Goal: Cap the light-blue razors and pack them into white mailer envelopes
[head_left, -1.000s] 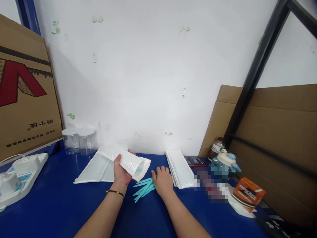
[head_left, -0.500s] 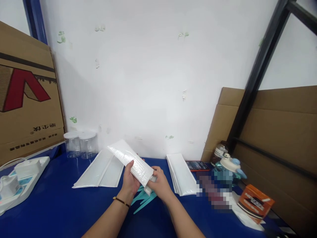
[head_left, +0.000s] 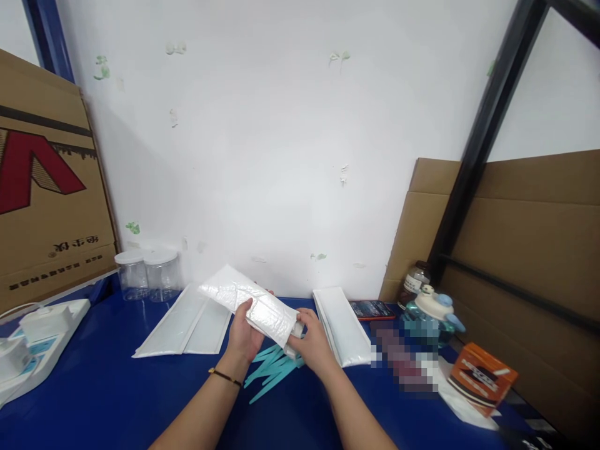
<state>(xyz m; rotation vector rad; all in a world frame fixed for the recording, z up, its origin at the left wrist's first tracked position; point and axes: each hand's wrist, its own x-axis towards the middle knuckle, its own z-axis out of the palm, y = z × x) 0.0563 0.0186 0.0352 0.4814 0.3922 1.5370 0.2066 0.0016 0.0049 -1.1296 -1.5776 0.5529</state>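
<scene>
My left hand (head_left: 244,338) grips a white padded envelope (head_left: 248,304) around its middle and holds it tilted above the blue table (head_left: 103,400). My right hand (head_left: 313,342) pinches the envelope's open right end, fingers closed on the flap. Several teal strips (head_left: 270,370) lie on the table just under both hands. A stack of white envelopes (head_left: 340,325) lies right of my right hand. Two flat white envelopes (head_left: 187,320) lie to the left.
Two clear jars (head_left: 146,274) stand by the wall at the left, near a cardboard box (head_left: 44,187) and a white device (head_left: 32,337). On the right are a phone (head_left: 371,309), a bottle (head_left: 429,315), an orange box (head_left: 484,378) and cardboard sheets (head_left: 525,250).
My right hand rose from the teal strips and took hold of the envelope's open end. My left hand turned the envelope and keeps it in the air.
</scene>
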